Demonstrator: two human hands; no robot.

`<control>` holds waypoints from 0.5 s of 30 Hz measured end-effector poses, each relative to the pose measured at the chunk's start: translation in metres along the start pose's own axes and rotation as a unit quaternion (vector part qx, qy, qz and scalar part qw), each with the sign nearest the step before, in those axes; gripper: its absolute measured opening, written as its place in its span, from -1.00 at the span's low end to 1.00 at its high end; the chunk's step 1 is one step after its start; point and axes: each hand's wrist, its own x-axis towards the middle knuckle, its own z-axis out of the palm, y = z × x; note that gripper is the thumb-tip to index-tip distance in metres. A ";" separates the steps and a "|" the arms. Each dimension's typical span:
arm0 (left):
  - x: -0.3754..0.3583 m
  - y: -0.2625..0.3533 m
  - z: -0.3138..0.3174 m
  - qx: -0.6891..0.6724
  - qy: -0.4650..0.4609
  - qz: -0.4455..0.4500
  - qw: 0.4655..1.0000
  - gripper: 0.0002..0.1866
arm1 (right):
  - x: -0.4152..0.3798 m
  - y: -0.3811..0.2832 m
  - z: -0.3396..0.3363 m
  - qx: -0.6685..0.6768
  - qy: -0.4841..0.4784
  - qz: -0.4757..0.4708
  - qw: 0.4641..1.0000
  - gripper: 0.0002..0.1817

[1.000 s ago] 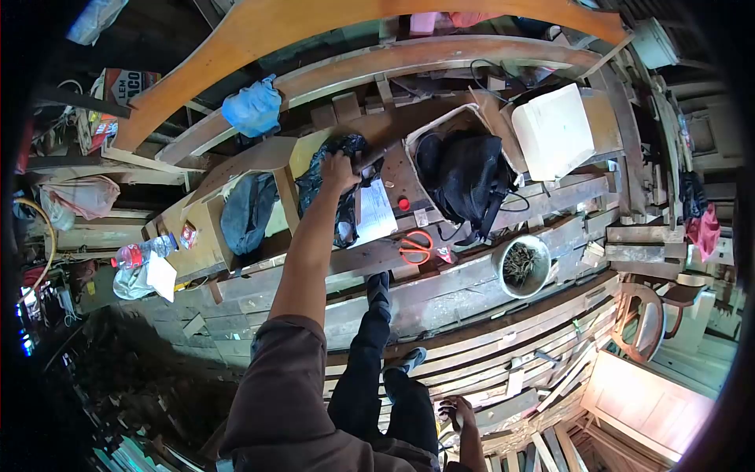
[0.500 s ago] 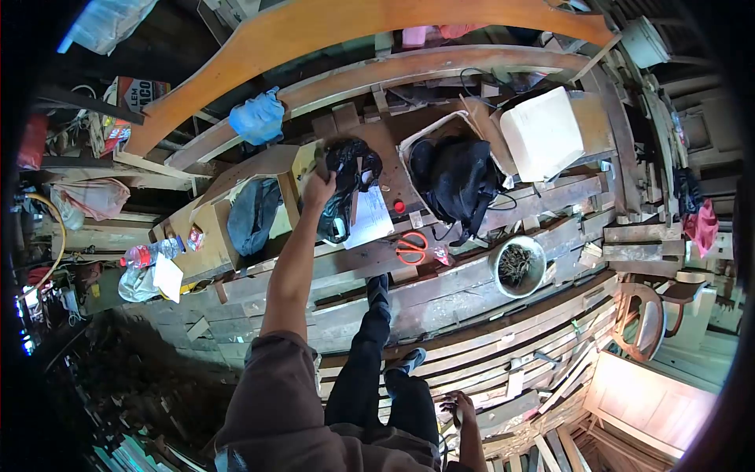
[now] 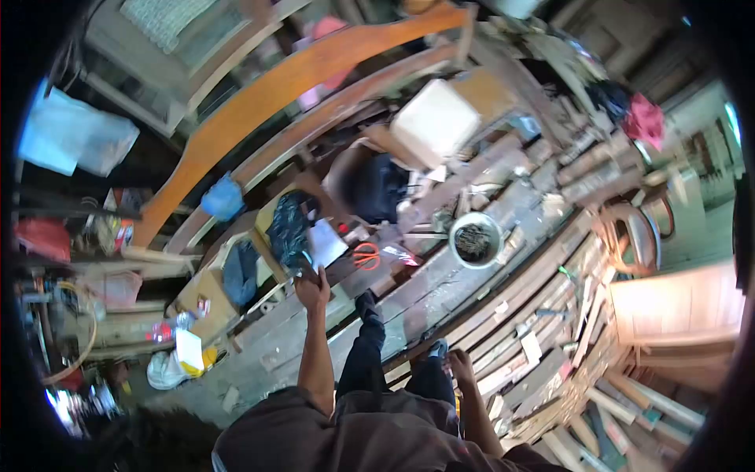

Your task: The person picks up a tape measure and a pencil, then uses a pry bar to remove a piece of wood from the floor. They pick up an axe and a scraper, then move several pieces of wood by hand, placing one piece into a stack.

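Note:
My left hand [image 3: 312, 289] is closed around a small dark object with a pale edge, too blurred to name. It is at the near edge of the bench, just below a black plastic bag [image 3: 289, 224]. Beside the bag lies a white sheet of paper [image 3: 326, 242], with orange-handled scissors [image 3: 366, 256] to its right. My right hand [image 3: 458, 365] hangs low near my right leg, its fingers smeared by motion, and I cannot see whether it holds anything.
A pail of dark bits [image 3: 476, 240] stands on the planks at the right. Behind the scissors is a black bag [image 3: 381, 189], near a white lid-like panel [image 3: 436, 122]. A box with dark cloth [image 3: 240, 271] sits left. A curved orange wooden board [image 3: 259, 94] spans the back.
My left hand has drawn back toward me from over the black plastic bag to the bench's near edge, still holding a dark object. My right hand has risen slightly. The camera view has turned.

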 end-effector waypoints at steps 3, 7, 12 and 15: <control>-0.073 0.074 -0.008 -0.043 -0.125 0.031 0.991 -0.52 | -0.010 -0.050 -0.026 -0.125 0.022 -0.110 0.986 -0.73; -0.155 0.204 -0.033 -0.107 -0.286 0.204 0.930 -0.61 | -0.037 -0.099 -0.062 -0.203 0.087 -0.321 0.921 -0.58; -0.249 0.339 -0.045 -0.199 -0.326 0.502 0.776 -0.80 | -0.095 -0.126 -0.122 -0.168 0.269 -0.456 0.832 -0.27; -0.293 0.406 -0.057 -0.230 -0.349 0.570 0.708 -0.89 | -0.130 -0.123 -0.180 0.068 0.255 -0.394 0.880 -0.43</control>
